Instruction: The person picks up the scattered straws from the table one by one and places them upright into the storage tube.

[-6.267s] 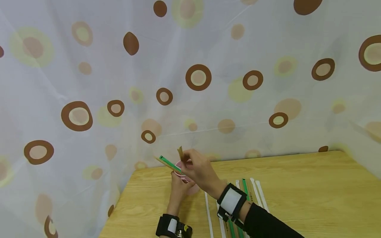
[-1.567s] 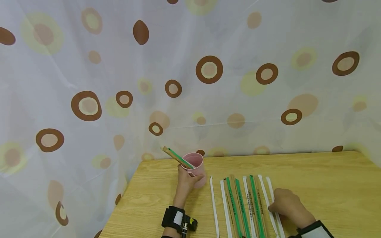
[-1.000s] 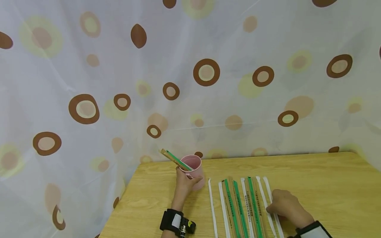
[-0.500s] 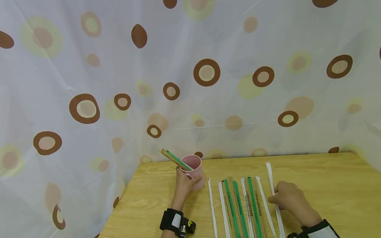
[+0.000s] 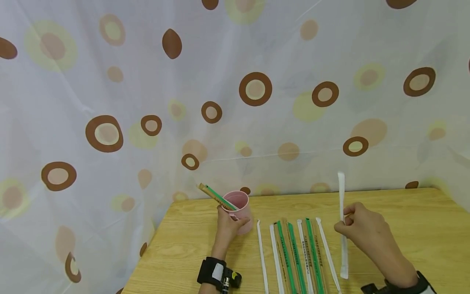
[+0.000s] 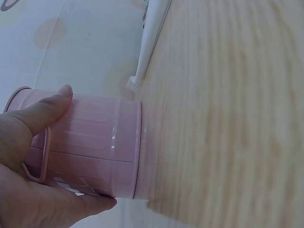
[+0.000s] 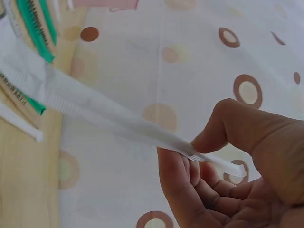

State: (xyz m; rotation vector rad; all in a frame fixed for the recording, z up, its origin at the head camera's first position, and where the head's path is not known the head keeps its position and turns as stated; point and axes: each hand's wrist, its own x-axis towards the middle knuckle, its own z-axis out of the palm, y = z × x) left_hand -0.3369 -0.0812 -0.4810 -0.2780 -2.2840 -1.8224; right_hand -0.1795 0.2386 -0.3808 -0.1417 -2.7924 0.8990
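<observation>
My right hand pinches a white paper-wrapped straw between thumb and fingers, holding it nearly upright above the table. In the right wrist view the wrapped straw runs slantwise from the fingertips toward the camera. At the left, my left hand grips a pink cup around its handle side; in the left wrist view the thumb and fingers lie along both sides of the cup. Out of the cup lean a green straw and a brown paper-wrapped straw, tilted left.
Between the hands a row of wrapped straws lies on the wooden table: white ones, green ones and brown ones. Behind the table hangs a white curtain with brown and yellow circles.
My right hand has picked up the rightmost white straw from the row, lifting it and turning it upright. My left hand and the cup have stayed put over the last second.
</observation>
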